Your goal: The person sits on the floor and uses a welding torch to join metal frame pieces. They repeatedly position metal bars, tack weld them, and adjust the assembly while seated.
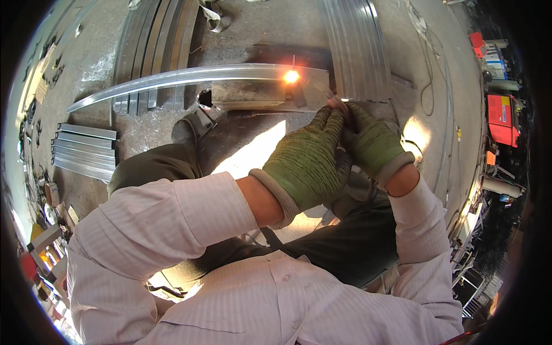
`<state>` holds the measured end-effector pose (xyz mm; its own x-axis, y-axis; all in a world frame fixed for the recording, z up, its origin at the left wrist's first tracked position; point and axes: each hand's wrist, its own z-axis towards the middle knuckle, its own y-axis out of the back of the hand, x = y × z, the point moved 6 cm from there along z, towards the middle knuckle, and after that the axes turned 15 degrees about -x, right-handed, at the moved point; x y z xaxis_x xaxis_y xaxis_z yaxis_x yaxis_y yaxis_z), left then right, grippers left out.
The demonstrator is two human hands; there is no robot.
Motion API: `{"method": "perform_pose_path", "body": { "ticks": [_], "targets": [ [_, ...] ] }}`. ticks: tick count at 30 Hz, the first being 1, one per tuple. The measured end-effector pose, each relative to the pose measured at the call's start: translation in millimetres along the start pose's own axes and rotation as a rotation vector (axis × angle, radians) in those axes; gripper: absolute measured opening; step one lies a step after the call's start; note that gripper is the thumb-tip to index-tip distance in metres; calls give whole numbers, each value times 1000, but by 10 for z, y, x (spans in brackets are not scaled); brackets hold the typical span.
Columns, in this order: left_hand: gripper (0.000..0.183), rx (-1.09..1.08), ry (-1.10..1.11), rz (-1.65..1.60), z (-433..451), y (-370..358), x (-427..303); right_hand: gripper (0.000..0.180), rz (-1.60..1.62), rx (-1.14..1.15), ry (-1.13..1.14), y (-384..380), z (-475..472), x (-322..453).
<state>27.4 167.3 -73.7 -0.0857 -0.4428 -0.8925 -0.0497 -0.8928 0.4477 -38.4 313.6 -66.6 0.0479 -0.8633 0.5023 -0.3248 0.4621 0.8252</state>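
Green work gloves cover both hands. My left hand [308, 159] and my right hand [373, 140] are close together around a welding torch [343, 110], whose neck points up and left. At its tip a bright orange-white arc glows at the right end of a long metal profile [185, 74]. This profile rests on a rectangular metal block [248, 97] on the floor. A small dark metal piece [296, 95] lies just below the glow. Smoke and glare partly hide the joint, and the gloves hide most of the torch handle.
Long metal profiles [157, 47] lie at the upper left, others [355, 51] at the upper right. Short tubes [84, 151] are stacked at the left. Cables [447, 99] run along the floor at right, near a red machine [503, 120]. A shoe [185, 131] stands near the block.
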Motion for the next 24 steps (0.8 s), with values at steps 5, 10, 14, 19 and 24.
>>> {"method": "perform_pose_path", "body": {
  "ticks": [5,10,14,19,24],
  "targets": [
    [81,-64,-46,-3,36,-38,24,56,-96,30,-14,43,61,-17],
    [77,-93,-87,11,58,-37,-13,53,-136,16,-15,78,60,-58],
    [73,21,-10,-19,22,-55,-32,44,-75,26,23,63,10,-161],
    [71,47,6,-17,-29,-61,-74,45,-13,11,100,8,-19,-263],
    [71,59,-6,22,-39,-102,-53,50,-80,3,100,1,-34,-325]
  ]
}}
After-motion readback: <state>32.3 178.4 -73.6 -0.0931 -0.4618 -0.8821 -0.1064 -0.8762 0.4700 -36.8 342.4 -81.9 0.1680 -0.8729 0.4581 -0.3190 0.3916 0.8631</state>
